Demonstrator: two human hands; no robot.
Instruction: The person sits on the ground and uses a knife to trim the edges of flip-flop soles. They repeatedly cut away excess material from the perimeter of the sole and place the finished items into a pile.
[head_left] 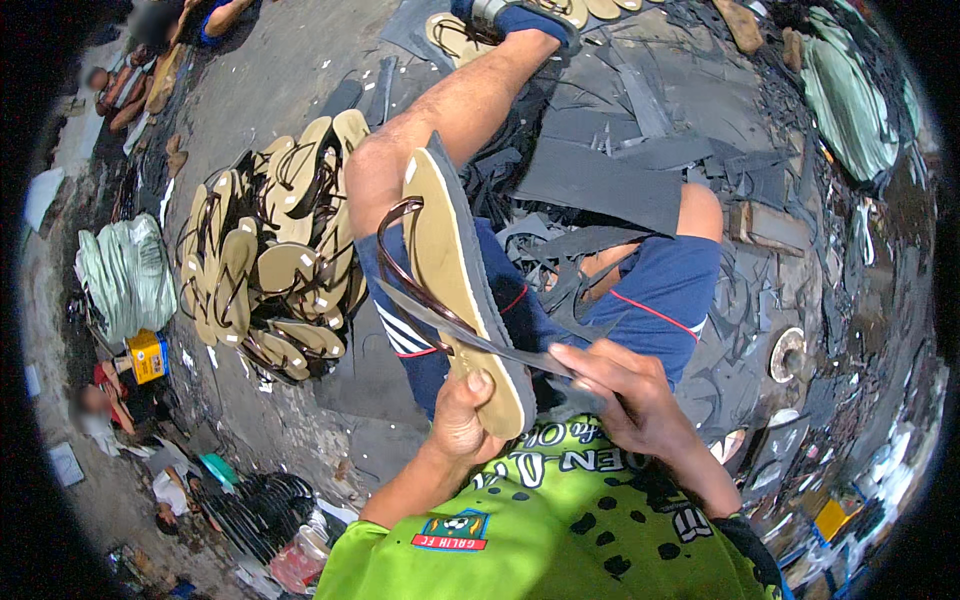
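My left hand (462, 418) grips the heel end of a tan flip-flop (455, 270) with a dark sole edge and a brown strap, held on edge over my thighs. My right hand (625, 385) is closed on a thin dark blade-like tool (470, 335) that runs along the sandal's edge toward the strap. I sit on the ground in blue shorts, my left leg stretched forward.
A pile of finished tan flip-flops (270, 260) lies to my left. Dark rubber sheets and offcuts (620, 170) cover the floor ahead and right. A green sack (125, 275) and other people sit at the left edge. More green sheets (845, 95) lie at the upper right.
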